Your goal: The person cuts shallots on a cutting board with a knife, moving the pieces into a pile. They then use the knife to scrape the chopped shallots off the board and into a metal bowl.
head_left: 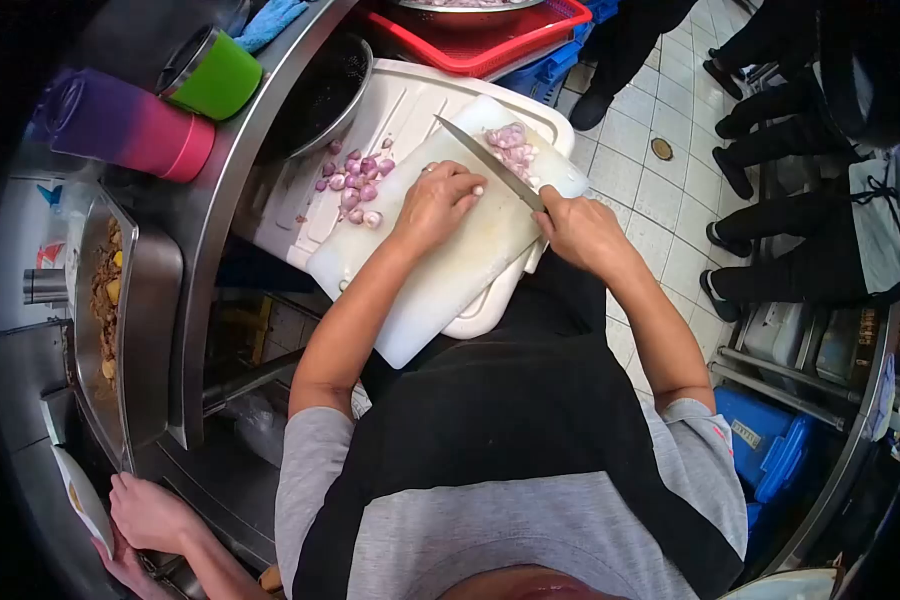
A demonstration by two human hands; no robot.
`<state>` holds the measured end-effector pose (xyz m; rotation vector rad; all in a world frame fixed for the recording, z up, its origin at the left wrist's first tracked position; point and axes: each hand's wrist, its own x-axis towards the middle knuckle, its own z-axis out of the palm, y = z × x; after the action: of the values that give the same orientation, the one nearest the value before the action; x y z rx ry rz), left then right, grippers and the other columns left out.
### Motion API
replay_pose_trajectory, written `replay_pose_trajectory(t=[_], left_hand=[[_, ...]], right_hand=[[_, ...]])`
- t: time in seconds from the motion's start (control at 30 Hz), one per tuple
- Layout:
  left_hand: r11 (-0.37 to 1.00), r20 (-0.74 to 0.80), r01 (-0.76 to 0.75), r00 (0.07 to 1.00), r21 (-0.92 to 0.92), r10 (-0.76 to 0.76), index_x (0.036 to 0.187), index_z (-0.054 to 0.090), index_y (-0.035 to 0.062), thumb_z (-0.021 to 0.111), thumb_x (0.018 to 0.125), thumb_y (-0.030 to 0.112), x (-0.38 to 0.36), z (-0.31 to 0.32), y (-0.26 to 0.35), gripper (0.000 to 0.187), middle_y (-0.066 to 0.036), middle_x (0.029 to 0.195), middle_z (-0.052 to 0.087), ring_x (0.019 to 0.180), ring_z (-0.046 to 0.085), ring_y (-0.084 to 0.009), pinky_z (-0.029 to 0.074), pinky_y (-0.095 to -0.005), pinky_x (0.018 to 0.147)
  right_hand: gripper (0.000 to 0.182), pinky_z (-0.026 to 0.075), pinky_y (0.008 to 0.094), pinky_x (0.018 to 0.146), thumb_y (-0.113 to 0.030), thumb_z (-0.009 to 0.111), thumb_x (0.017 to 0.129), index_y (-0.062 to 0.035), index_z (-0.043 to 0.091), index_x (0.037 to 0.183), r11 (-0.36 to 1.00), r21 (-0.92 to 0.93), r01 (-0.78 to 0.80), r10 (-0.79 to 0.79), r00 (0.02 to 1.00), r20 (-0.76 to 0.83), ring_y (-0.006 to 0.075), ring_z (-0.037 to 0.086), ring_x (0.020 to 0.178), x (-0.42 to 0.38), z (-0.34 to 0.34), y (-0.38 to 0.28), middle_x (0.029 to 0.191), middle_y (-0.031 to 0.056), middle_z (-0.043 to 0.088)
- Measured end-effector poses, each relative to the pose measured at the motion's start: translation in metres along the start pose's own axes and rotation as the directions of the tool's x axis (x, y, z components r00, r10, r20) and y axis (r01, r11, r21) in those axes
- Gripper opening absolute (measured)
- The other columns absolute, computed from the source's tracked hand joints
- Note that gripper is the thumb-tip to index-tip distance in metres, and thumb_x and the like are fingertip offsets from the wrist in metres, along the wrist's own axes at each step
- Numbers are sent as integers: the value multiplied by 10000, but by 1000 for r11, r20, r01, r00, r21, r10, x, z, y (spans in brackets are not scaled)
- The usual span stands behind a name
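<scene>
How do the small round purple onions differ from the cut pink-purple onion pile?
The small round purple onions look whole; the pink-purple onion pile is cut into pieces. The onions mostly lie scattered on the cream plastic surface; the pile is heaped on the white rectangular cutting board. Both mix purple with paler tones.

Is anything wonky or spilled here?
The cutting board looks wonky: it lies askew on the white plastic surface, with one corner poking past the edge towards the person's apron. I can't see any spill.
</scene>
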<state>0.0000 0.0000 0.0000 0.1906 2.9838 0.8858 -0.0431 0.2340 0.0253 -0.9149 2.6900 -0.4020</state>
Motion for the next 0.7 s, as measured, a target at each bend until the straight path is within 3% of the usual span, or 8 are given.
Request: replay_pose_trajectory(t=[0.07,0.1,0.17,0.2,0.33,0.47,0.57,0.7], left_hand=[[992,-228,-66,973,-104,40,1088,711,33,706,840,43,-4,1,-8,248,-125,1113,690,1064,662,-258,526,-350,921],[988,-245,-80,969,-134,45,1088,711,33,706,840,43,0,18,0,248,-125,1113,690,1064,662,-258,526,-350,921],[976,-292,-14,955,-217,-51,1079,708,26,715,830,33,-7,16,-2,249,-127,1060,701,932,696,-273,558,-340,836],[978,-317,-38,948,-205,-30,1070,707,26,718,826,26,-8,17,-3,244,-123,1031,705,865,703,-273,570,-337,798],[993,-389,-107,917,-41,83,965,711,38,726,810,14,-8,28,-3,158,-107,967,709,852,693,-273,559,-358,763],[989,-440,-140,892,-47,105,877,684,52,717,795,26,-6,31,-3,92,-96,888,700,847,668,-301,534,-397,761],[990,-432,-140,895,-31,112,867,679,52,721,790,29,-5,32,-5,90,-95,883,698,840,666,-301,533,-395,759],[987,-450,-162,882,-14,138,903,709,44,729,782,3,-5,33,-5,129,-94,886,717,842,690,-272,549,-364,751]], right_hand=[[248,521,547,665,-268,560,966,-29,514,1013,998,1,68,-68,997,-41,434,670,710,-2,0,-10,718,228,671],[248,521,547,665,-268,560,966,-29,514,1013,998,-35,58,-59,998,-33,434,670,710,-9,-6,-1,718,228,671],[250,536,526,650,-244,574,951,-2,531,1001,997,-29,68,-68,998,-3,419,687,727,-8,-5,-13,727,226,679],[250,536,526,650,-244,574,951,-2,531,1001,998,-23,66,-66,998,-5,419,687,727,-7,-3,-16,727,226,679],[245,539,524,653,-233,554,955,5,531,1009,994,-34,101,-100,995,13,421,692,741,1,3,-15,739,235,681],[207,548,518,662,-185,500,958,15,529,1004,990,-79,118,-113,991,76,417,699,754,-1,-14,-23,764,242,688],[199,550,518,667,-163,474,956,22,530,1002,990,-98,97,-83,987,139,416,702,760,-4,-21,-30,775,243,693],[224,551,516,669,-180,487,959,30,535,1021,996,-45,83,-78,992,102,415,703,777,7,1,-26,795,246,696]])
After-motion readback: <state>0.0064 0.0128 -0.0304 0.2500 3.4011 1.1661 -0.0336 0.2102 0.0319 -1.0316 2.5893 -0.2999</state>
